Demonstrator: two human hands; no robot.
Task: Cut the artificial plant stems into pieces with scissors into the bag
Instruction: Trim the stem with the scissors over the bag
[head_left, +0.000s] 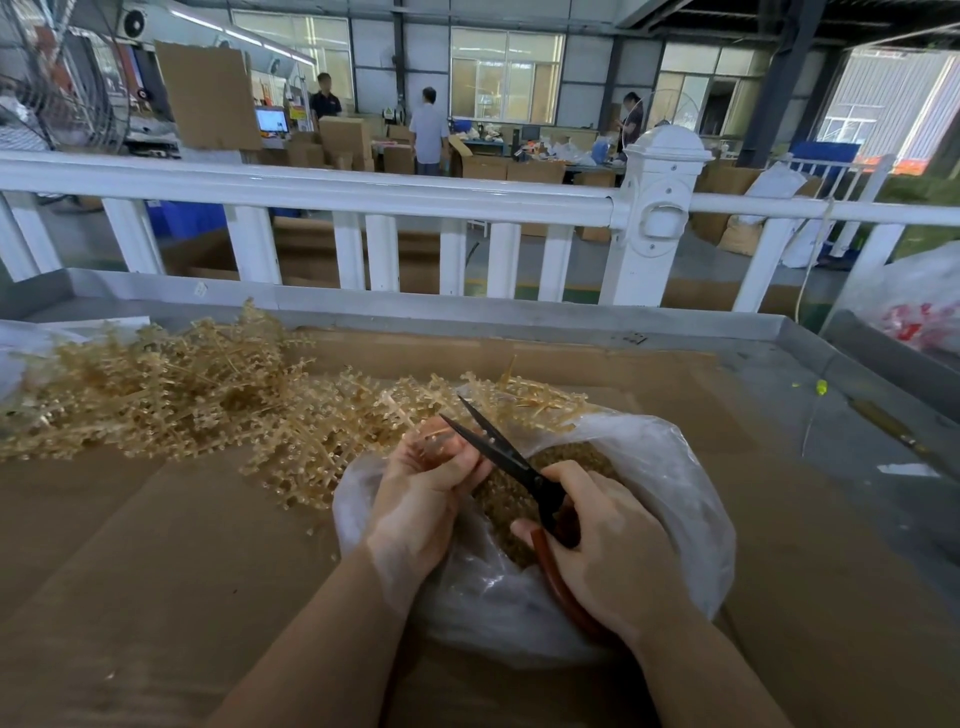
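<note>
With the left hand (426, 488) pinching a stem (397, 408) over the open bag (670, 499) on the table (156, 545) and the right hand (608, 540) gripping scissors (498, 452) with blades parted, a careless snip risks nicking the left fingers (457, 462) or flinging pieces outside the bag.

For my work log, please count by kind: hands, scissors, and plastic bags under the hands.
Hands: 2, left and right
Scissors: 1
Plastic bag under the hands: 1
Total: 4
</note>
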